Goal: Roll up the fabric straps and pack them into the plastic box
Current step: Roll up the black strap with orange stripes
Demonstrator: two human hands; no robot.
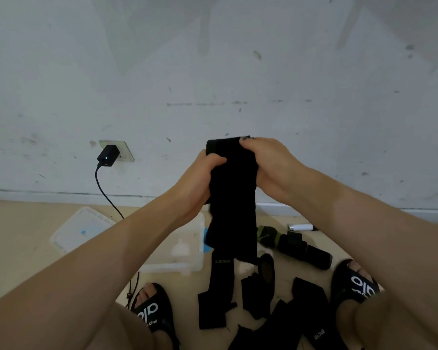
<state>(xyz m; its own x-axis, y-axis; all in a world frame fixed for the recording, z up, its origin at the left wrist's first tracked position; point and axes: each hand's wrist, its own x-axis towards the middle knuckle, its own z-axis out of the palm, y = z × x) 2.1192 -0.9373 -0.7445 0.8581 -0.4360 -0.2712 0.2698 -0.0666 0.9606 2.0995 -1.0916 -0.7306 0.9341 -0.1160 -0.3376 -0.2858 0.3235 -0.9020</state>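
Note:
I hold a wide black fabric strap (234, 198) up in front of the wall, its lower end hanging down toward the floor. My left hand (200, 183) grips its left edge near the top, thumb over the front. My right hand (268, 165) grips the top right edge. The clear plastic box (187, 258) stands on the floor below my left forearm, partly hidden by it. Its lid (81, 231) lies to its left. Several more black straps (261, 294) lie loose on the floor between my feet.
A rolled black and green strap (296, 245) lies on the floor at the right, a small white tube (301, 227) behind it. A black charger (108, 155) sits in a wall socket, its cable running down past the box. My sandalled feet (152, 311) flank the straps.

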